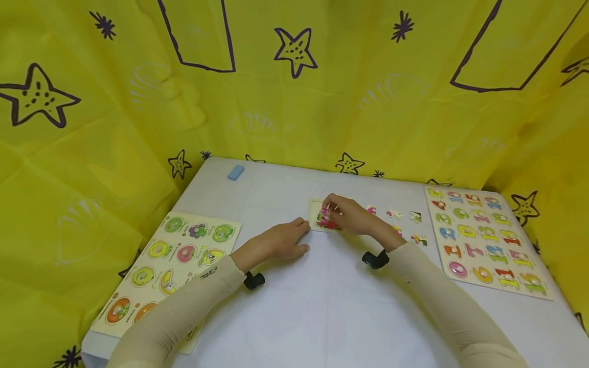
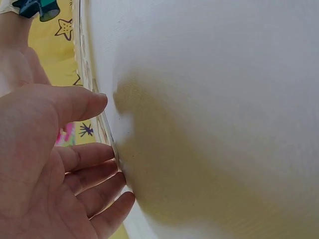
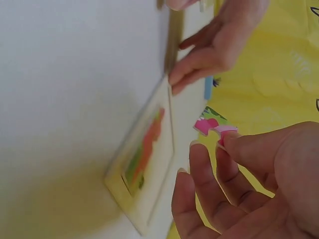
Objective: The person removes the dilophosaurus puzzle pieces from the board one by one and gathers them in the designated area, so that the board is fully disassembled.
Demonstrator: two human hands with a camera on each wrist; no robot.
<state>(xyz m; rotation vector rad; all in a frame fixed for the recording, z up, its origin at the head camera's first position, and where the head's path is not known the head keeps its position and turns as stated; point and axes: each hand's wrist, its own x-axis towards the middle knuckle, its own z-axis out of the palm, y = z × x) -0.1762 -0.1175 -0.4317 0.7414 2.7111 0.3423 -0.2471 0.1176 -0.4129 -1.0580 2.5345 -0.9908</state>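
Observation:
Between thumb and fingers, my right hand (image 3: 249,184) pinches a pink and green jigsaw piece (image 3: 212,123), held just above a small puzzle board (image 3: 162,199). Red and green pieces lie inside the board's frame along one side. In the head view the right hand (image 1: 352,214) covers part of the board (image 1: 314,225). My left hand (image 1: 287,239) rests at the board's left edge with its fingers fairly straight, the fingertips touching the edge. The left wrist view shows that hand (image 2: 60,164) low against the white table, holding nothing.
Several loose jigsaw pieces (image 1: 416,216) lie right of the small board. A number puzzle board (image 1: 469,278) is at the far right, and a fruit puzzle board (image 1: 184,255) at the left, partly under the left sleeve. A blue block (image 1: 236,173) sits near the back edge. Yellow curtain surrounds the table.

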